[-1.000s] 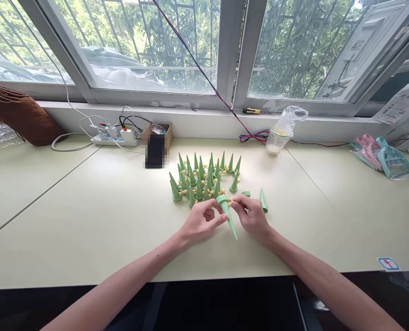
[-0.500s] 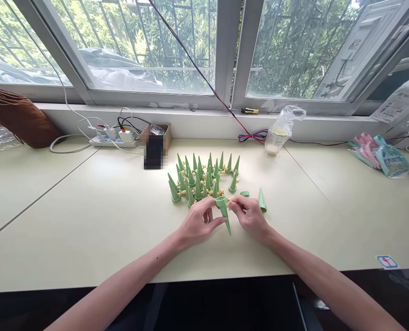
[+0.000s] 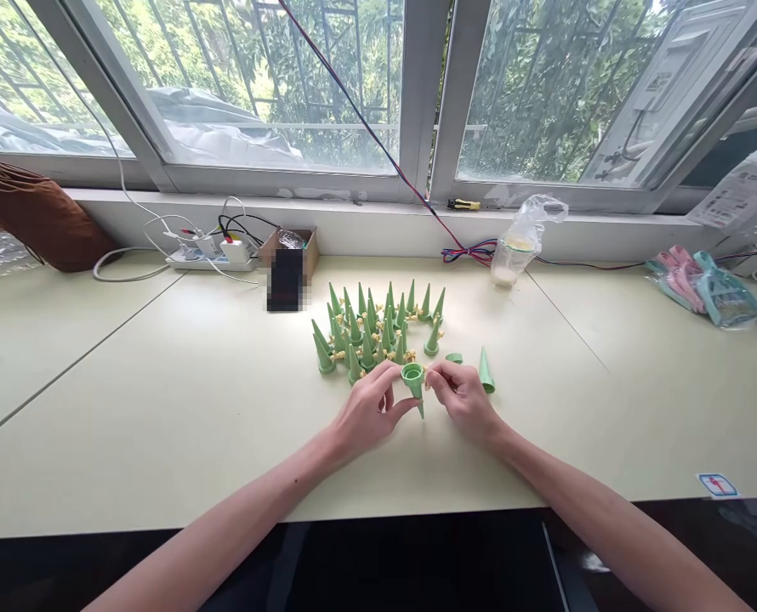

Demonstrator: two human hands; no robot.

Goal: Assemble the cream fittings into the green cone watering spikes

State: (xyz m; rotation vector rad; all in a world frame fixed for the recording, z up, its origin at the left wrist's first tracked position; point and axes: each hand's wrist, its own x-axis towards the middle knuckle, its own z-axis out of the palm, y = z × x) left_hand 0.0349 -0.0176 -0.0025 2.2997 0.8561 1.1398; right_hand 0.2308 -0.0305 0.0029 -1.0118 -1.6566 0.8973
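Observation:
Between the thumb and fingers of my left hand (image 3: 378, 404), a green plastic watering spike (image 3: 412, 381) is held point down, its round ringed opening facing me. My right hand (image 3: 464, 395) pinches a small yellow valve piece (image 3: 427, 381) at the spike's side; the fingertips partly cover it, so I cannot tell how far it sits in. Beyond my hands stand several finished-looking green spikes (image 3: 367, 344) with yellow valves, points up. Just past my right hand are a loose green cone (image 3: 486, 371) and a green ring cap (image 3: 454, 358).
Along the back are a power strip (image 3: 209, 253), a small cardboard box (image 3: 311, 251) with a dark pixelated item before it, and a plastic cup in a bag (image 3: 511, 253). Packaged pink and teal items (image 3: 703, 285) lie at the right. The table's front edge (image 3: 417, 516) runs below my forearms.
The spike in my left hand has tilted, so its opening faces me more and its tip points more away. Both hands stay in nearly the same place.

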